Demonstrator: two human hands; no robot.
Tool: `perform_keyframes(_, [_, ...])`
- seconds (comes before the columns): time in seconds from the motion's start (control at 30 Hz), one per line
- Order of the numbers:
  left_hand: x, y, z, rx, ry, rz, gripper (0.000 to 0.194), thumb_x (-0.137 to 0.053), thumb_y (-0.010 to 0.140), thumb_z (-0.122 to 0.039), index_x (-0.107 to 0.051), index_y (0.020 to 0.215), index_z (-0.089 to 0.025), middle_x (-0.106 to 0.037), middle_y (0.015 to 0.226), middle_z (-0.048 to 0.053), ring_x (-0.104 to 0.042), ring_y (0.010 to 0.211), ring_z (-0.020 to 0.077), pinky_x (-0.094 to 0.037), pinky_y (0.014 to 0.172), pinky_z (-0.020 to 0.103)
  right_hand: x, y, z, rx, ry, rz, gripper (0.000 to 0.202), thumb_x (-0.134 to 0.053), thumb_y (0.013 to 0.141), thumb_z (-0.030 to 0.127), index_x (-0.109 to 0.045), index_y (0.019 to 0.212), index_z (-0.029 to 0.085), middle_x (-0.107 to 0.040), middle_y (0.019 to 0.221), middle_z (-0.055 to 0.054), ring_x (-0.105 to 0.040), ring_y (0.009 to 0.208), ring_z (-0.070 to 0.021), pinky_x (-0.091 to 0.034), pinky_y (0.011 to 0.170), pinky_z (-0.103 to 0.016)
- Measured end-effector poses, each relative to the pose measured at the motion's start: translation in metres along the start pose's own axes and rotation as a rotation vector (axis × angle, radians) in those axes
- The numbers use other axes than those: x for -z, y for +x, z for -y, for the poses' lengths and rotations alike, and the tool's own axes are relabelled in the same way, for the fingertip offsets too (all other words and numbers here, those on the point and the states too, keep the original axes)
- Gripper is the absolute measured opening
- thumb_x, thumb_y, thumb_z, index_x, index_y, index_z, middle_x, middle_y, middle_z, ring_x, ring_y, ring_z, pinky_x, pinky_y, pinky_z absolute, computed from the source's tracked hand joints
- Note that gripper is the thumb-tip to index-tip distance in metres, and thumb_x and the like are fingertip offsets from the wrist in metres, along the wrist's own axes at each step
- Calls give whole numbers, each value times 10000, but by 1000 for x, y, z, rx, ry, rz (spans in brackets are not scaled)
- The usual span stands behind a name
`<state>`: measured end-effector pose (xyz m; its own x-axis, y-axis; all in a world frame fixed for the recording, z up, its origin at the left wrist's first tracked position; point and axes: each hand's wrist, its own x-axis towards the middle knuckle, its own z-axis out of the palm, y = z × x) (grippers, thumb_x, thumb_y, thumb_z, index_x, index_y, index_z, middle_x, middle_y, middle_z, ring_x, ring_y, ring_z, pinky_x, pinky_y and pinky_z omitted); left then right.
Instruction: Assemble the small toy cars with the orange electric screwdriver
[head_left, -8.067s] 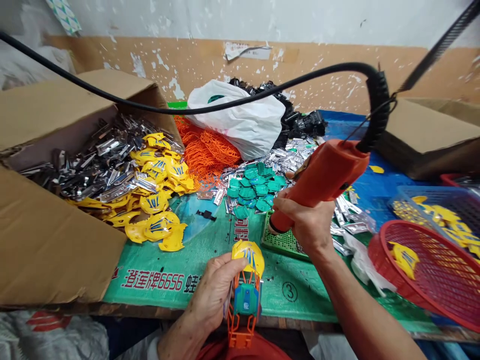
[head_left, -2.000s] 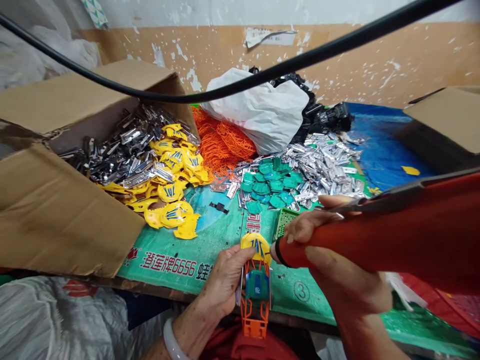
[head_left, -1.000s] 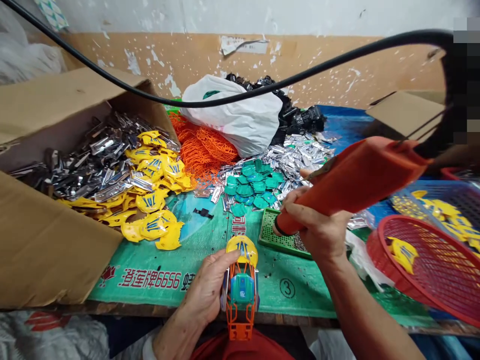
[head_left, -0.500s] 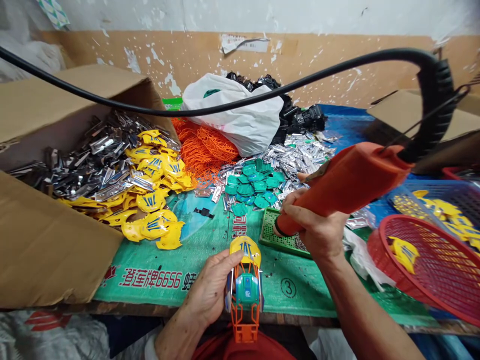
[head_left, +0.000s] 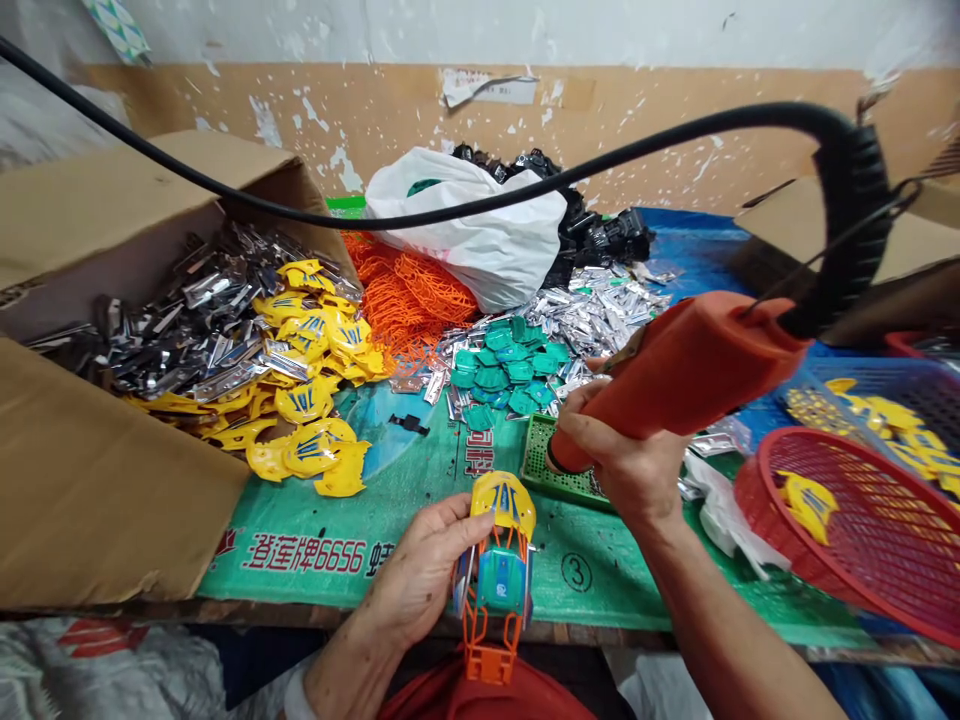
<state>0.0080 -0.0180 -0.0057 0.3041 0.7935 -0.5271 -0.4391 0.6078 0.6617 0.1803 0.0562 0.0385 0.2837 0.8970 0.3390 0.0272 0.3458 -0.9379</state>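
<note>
My left hand (head_left: 427, 570) grips a toy car body (head_left: 501, 580) near the table's front edge. The body has a yellow hood, a teal roof panel and an orange lattice frame, with its orange end toward me. My right hand (head_left: 637, 470) is wrapped round an orange-red electric screwdriver (head_left: 675, 375), held aslant with its nose down. That nose is over a small green perforated tray (head_left: 559, 480) holding tiny dark pieces, apparently screws. Whether the tip touches them is hidden. A thick black cable (head_left: 480, 205) runs from the screwdriver's top across the view to the upper left.
On the left, a cardboard box (head_left: 90, 490) spills chrome parts and yellow hoods (head_left: 315, 450). Behind lie orange frames (head_left: 409, 295), teal panels (head_left: 510, 370), silver parts (head_left: 600, 310), a white bag (head_left: 465, 225) and black parts (head_left: 607, 235). A red basket (head_left: 847, 560) stands at right.
My left hand has shifted the toy car body slightly to the right and tilted it a little. The screwdriver's upper end has swung slightly left, its nose still over the tray.
</note>
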Motion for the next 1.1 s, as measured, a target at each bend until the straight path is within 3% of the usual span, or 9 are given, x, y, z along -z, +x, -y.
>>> perform_keyframes(0.23, [-1, 5, 5, -22, -55, -132, 288, -792, 646, -232, -716, 894, -107, -745, 775, 83, -651, 594, 145, -501, 548, 217, 1, 4, 4, -52, 82, -29, 197, -780, 546, 189, -608, 640, 181, -624, 616, 23, -550, 510, -131, -454, 498, -298])
perform_keyframes(0.37, [-6, 3, 3, -51, -98, -123, 249, -767, 638, -187, -724, 867, -100, -748, 764, 86, -666, 628, 159, -515, 587, 228, 5, 6, 24, -44, 228, -42, 207, -747, 573, 157, -626, 731, 216, -606, 617, 30, -549, 521, -136, -462, 528, -309])
perform_keyframes(0.6, [-7, 4, 5, -51, -89, -47, 254, -756, 665, -196, -748, 901, -104, -753, 815, 95, -664, 664, 152, -505, 615, 217, 0, -12, 59, -83, 445, 160, 363, -754, 659, 209, -638, 993, 293, -609, 668, 15, -576, 615, -174, -488, 595, -343])
perform_keyframes(0.73, [-8, 4, 5, -52, -108, -39, 274, -776, 639, -198, -752, 894, -102, -744, 785, 87, -648, 635, 140, -496, 598, 206, -8, -20, 57, -118, 433, 198, 496, -806, 628, 295, -612, 1084, 297, -607, 681, 19, -569, 630, -164, -504, 608, -332])
perform_keyframes(1.1, [-9, 4, 2, -21, -119, -34, 290, -775, 622, -221, -742, 878, -89, -696, 703, 56, -580, 536, 89, -477, 508, 171, -14, -23, 44, -136, 429, 221, 431, -777, 654, 275, -604, 1049, 295, -621, 695, 30, -569, 641, -151, -494, 621, -320])
